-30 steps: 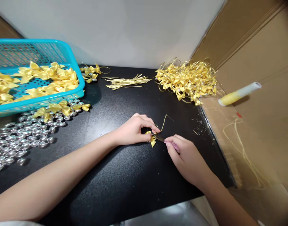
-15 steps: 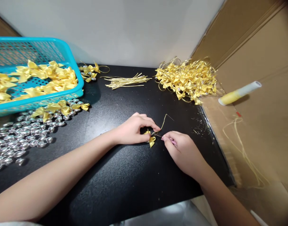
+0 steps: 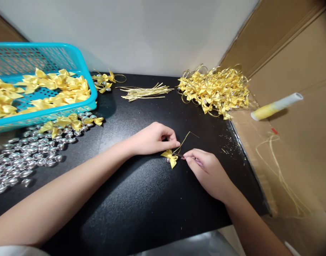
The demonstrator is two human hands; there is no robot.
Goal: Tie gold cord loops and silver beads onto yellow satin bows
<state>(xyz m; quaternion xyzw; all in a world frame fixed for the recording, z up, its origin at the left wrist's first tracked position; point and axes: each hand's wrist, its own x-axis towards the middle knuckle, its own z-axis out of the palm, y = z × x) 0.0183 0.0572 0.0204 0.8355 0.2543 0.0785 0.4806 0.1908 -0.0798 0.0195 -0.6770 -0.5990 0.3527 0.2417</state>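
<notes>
A yellow ribbon bow (image 3: 169, 155) lies on the black table with a silver bead (image 3: 168, 160) at its lower left edge. My left hand (image 3: 160, 138) is just above the bow, thumb and forefinger pinched together on yellow thread (image 3: 183, 141). From there the thread runs up and right to a thin needle (image 3: 194, 135) on the tabletop. My right hand (image 3: 204, 169) is closed around a small tool with a pink handle (image 3: 198, 162); its narrow metal tip reaches the thread at the bow. The fingers hide most of the tool, so its kind is unclear.
At left stands a turquoise basket (image 3: 92, 90) of yellow bows, with silver beads (image 3: 37, 156) before it. Gold ties (image 3: 147, 92) lie at the back, beside a heap of finished-looking bows (image 3: 215, 90). A thread cone (image 3: 276, 106) and cardboard (image 3: 299, 142) are right.
My left hand has lifted off the bow and moved slightly up, its fingers coming together on the thread. More of the bow and its bead shows. My right hand has barely moved.
</notes>
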